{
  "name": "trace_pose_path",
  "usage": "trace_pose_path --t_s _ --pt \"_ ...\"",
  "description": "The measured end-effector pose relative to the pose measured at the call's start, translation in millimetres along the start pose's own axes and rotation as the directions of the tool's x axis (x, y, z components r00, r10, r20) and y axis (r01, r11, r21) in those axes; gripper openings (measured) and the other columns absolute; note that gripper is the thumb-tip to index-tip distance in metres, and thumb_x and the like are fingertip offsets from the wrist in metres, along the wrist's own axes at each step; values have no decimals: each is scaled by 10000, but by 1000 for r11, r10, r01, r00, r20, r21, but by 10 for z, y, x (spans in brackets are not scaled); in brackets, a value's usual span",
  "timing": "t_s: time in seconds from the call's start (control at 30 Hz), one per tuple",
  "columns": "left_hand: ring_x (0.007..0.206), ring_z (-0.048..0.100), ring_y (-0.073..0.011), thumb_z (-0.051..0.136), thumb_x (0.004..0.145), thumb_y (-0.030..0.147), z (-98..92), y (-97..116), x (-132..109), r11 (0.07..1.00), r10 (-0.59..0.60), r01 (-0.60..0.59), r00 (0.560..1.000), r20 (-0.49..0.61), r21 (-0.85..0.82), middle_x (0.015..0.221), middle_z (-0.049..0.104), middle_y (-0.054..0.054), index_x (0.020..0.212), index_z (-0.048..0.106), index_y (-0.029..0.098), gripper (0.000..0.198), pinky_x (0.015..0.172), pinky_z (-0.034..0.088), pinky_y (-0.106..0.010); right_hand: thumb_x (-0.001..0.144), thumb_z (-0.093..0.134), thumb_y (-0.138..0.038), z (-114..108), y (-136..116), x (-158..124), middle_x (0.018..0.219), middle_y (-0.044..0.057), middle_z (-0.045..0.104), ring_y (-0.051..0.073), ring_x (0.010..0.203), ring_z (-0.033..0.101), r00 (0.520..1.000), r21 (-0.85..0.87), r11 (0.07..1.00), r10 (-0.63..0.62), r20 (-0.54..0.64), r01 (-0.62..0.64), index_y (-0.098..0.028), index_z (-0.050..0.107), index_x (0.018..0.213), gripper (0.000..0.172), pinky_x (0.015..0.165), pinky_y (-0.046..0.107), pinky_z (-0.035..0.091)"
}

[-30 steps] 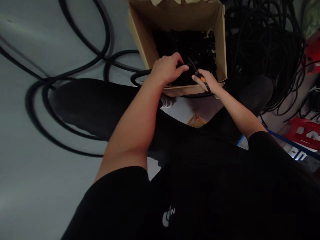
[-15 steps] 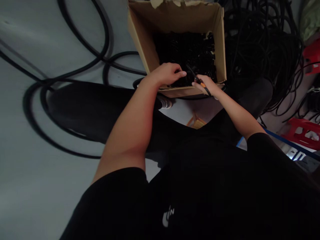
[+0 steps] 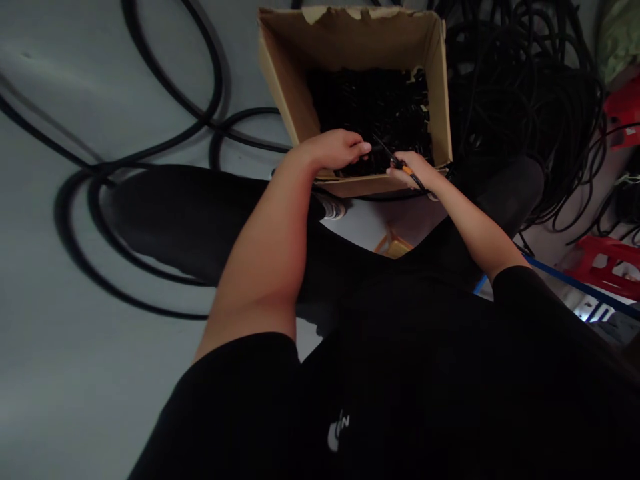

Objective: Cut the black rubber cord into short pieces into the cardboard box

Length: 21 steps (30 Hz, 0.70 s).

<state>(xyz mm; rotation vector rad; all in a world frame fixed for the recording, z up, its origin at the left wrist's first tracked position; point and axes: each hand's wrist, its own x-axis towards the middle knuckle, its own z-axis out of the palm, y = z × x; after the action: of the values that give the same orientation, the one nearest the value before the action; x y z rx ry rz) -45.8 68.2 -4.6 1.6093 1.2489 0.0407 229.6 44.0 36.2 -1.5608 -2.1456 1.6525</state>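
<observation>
An open cardboard box point(image 3: 350, 40) stands between my knees, filled with short black cable pieces point(image 3: 370, 110). My left hand point(image 3: 333, 150) is curled over the near rim, closed on a black cable point(image 3: 363, 159) whose length is partly hidden by my fingers. My right hand point(image 3: 413, 172) grips small black-bladed scissors point(image 3: 400, 160) with an orange mark on the handle. Their blades point up and left, close to the cable in my left hand. I cannot tell whether the blades touch it.
Thick black cable loops point(image 3: 165, 87) lie on the grey floor at left. A large tangled cable heap point(image 3: 520, 87) fills the right of the box. A red stool point(image 3: 605, 263) and a blue strip point(image 3: 575, 283) sit at lower right.
My left hand has dropped slightly toward the box's near rim, and the scissors now sit closer to it. The box appears a little lower in view.
</observation>
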Motion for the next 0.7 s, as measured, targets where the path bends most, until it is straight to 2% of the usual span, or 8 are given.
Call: trace_pose_path --t_s 0.1,0.23,0.33,0.53,0.7 --pt "936 719 -266 606 1168 574 -15 19 -9 1000 -14 14 1000 23 4 894 769 -84 1150 881 178 482 947 587 -377 1097 886 -676 4 51 12 806 -10 572 222 846 618 1000 11 1000 -5 -4 5 -273 551 963 542 822 362 595" --pt "831 646 -213 580 1181 543 20 40 -9 997 43 -37 996 83 -69 868 725 -56 1130 864 172 470 836 530 -329 1086 877 -722 31 127 47 830 -19 571 219 855 598 997 64 996 -63 41 60 -278 557 999 554 834 353 576" --pt "793 609 -200 612 1183 565 37 39 0 995 38 -25 990 137 -100 836 697 -41 1107 865 176 470 803 497 -326 1072 891 -679 23 127 66 848 -14 586 236 911 608 994 51 995 -90 61 87 -277 570 1004 518 868 359 565" --pt "975 676 -238 580 1229 523 -61 105 -65 997 -68 69 997 44 -35 927 743 -50 1159 840 184 433 943 529 -349 1068 891 -565 -29 109 94 805 -27 538 214 869 577 1000 -28 999 15 12 -15 -271 576 953 446 808 331 523" --pt "1020 680 -191 541 1282 453 -58 89 -50 994 -84 80 995 -50 -77 961 765 -21 1265 784 180 366 974 541 -329 1109 868 -677 63 214 82 812 -41 525 187 762 574 997 78 994 78 -6 -77 -270 579 1027 506 735 321 538"
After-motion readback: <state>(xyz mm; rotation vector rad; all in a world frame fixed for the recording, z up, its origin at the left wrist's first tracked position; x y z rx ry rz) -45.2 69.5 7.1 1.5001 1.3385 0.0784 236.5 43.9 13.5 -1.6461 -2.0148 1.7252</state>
